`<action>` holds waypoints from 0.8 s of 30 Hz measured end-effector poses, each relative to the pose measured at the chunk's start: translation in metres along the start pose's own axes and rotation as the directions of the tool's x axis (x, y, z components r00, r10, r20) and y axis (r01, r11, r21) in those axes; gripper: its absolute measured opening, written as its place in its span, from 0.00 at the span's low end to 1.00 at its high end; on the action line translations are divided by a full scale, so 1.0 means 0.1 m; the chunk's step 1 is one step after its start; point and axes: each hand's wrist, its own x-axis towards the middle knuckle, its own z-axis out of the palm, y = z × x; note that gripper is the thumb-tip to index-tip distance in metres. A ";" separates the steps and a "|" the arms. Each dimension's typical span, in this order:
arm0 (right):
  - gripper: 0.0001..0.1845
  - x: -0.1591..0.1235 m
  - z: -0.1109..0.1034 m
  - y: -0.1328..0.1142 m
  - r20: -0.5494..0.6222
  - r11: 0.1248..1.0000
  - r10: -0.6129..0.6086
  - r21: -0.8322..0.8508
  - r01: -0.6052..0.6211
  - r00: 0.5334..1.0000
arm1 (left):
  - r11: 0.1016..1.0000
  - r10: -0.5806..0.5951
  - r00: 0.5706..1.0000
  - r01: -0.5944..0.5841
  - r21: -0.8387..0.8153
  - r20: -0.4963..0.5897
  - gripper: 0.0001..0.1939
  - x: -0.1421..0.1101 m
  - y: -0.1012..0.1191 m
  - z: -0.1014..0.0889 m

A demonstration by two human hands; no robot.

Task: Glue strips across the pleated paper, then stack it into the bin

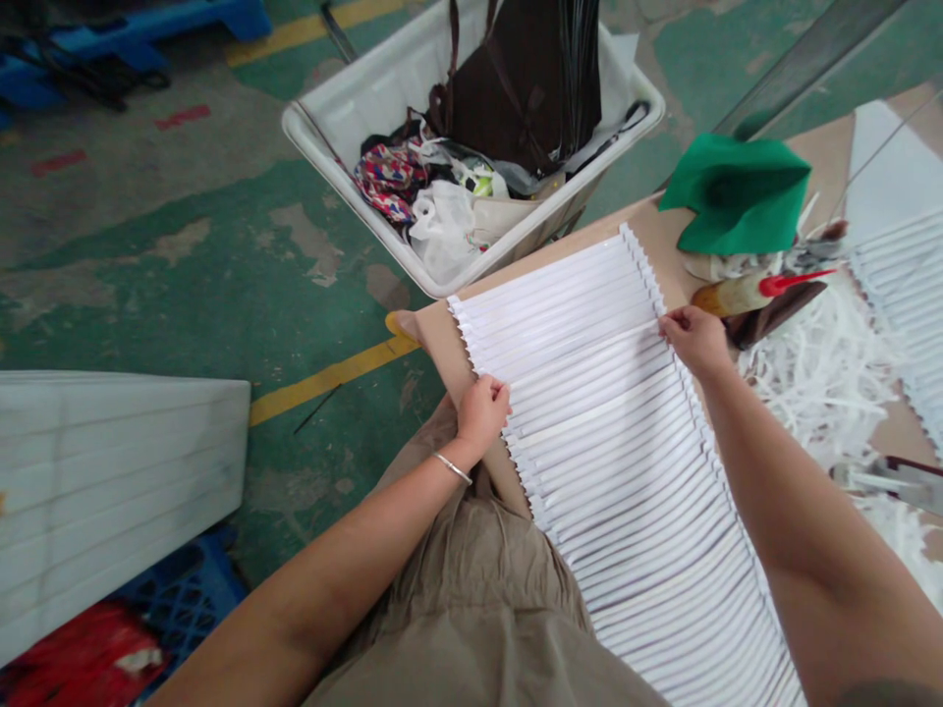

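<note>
White pleated material [626, 457] lies along table [440, 344], folded at both far and near stretches. Left hand [482, 417] and right hand [696, 342] pinch its opposite edges. What remains, I can't tell.

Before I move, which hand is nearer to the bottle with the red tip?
Right. The right hand is just beside the bottle, at the right edge of the pleated sheet; the left hand is across the sheet, at its left edge.

Workshop or factory floor: worn green paint [213, 255], yellow line [335, 380] (scuffed), blue pallets [133, 29], wheeled-bin-style tub [346, 108].
</note>
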 end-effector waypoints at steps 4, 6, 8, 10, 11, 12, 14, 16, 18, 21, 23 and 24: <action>0.14 0.04 0.03 -0.03 -0.037 0.998 0.053 0.043 -0.052 0.998 | 1.000 0.001 1.000 -0.001 0.003 -0.005 0.08 0.01 0.03 0.01; 0.13 0.05 0.04 -0.05 -0.063 0.998 0.060 0.019 -0.059 0.996 | 1.000 -0.001 1.000 0.001 0.006 -0.008 0.08 0.02 0.03 0.02; 0.12 0.05 0.05 -0.06 -0.082 0.997 0.066 -0.020 -0.068 0.994 | 1.000 -0.001 1.000 0.001 0.011 -0.009 0.08 0.02 0.02 0.03; 0.11 0.06 0.07 -0.06 -0.089 0.996 0.068 -0.047 -0.072 0.994 | 1.000 0.003 1.000 -0.002 0.014 -0.011 0.08 0.03 0.02 0.03; 0.10 0.07 0.08 -0.05 -0.088 0.996 0.066 -0.051 -0.071 0.994 | 1.000 0.005 1.000 -0.005 0.013 -0.012 0.08 0.03 0.01 0.03; 0.10 0.08 0.09 -0.05 -0.082 0.997 0.062 -0.049 -0.066 0.995 | 1.000 0.007 1.000 -0.006 0.012 -0.014 0.09 0.03 0.01 0.03; 0.09 0.10 0.12 -0.04 -0.068 0.998 0.051 -0.034 -0.053 0.996 | 1.000 0.008 1.000 -0.008 0.009 -0.015 0.09 0.03 0.02 0.03; 0.08 0.11 0.14 -0.03 -0.061 0.998 0.045 -0.031 -0.047 0.997 | 1.000 0.002 1.000 -0.002 0.007 -0.017 0.08 0.03 0.04 0.03; 0.08 0.13 0.15 -0.02 -0.059 0.998 0.043 -0.035 -0.045 0.997 | 1.000 -0.011 1.000 0.011 0.008 -0.019 0.08 0.03 0.05 0.04; 0.07 0.13 0.16 -0.02 -0.048 0.999 0.038 -0.037 -0.040 0.998 | 0.999 -0.033 0.999 0.033 0.002 -0.016 0.08 0.03 0.07 0.04; 0.08 0.14 0.17 -0.01 -0.045 0.998 0.043 -0.050 -0.045 0.998 | 0.999 -0.038 0.999 0.038 -0.002 -0.020 0.07 0.03 0.07 0.03; 0.08 0.14 0.18 0.00 -0.047 0.997 0.046 -0.059 -0.049 0.998 | 0.999 -0.036 0.999 0.036 0.000 -0.025 0.07 0.03 0.07 0.03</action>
